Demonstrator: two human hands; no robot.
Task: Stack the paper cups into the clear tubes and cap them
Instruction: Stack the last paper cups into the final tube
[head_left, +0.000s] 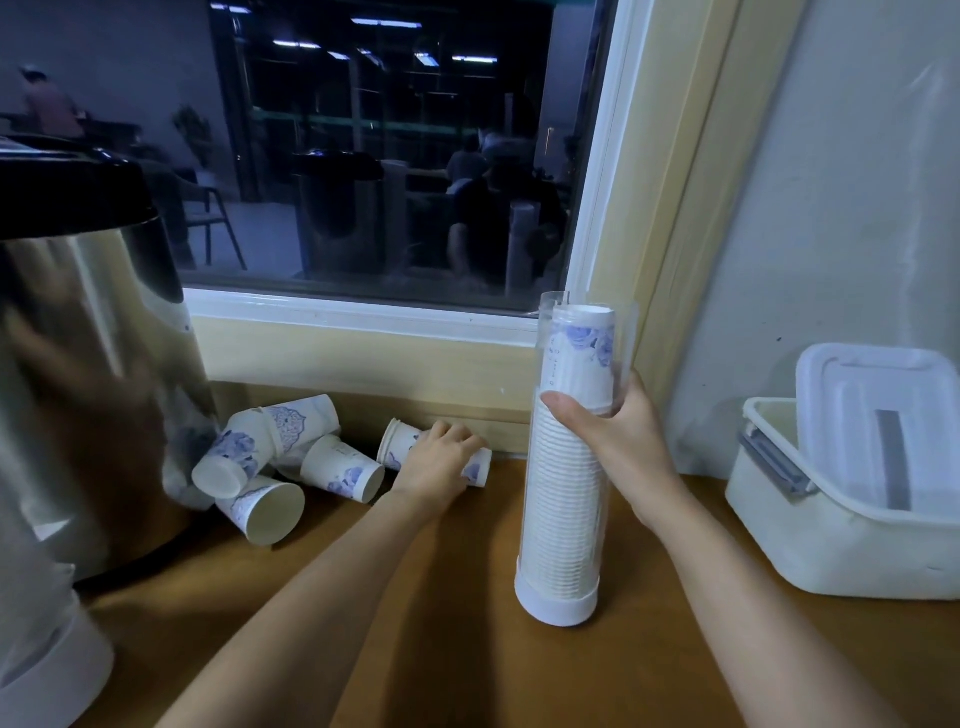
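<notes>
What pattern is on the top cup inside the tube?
Blue-purple floral print on white, on the top cup in the clear tube; head view.

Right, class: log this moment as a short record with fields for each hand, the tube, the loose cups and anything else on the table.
left hand: closed over a paper cup lying on its side by the wall
right hand: gripping the clear tube
clear tube: upright, white base, nearly full, uncapped
loose cups: several tipped over beside the steel urn
white lidded box: far right
</notes>
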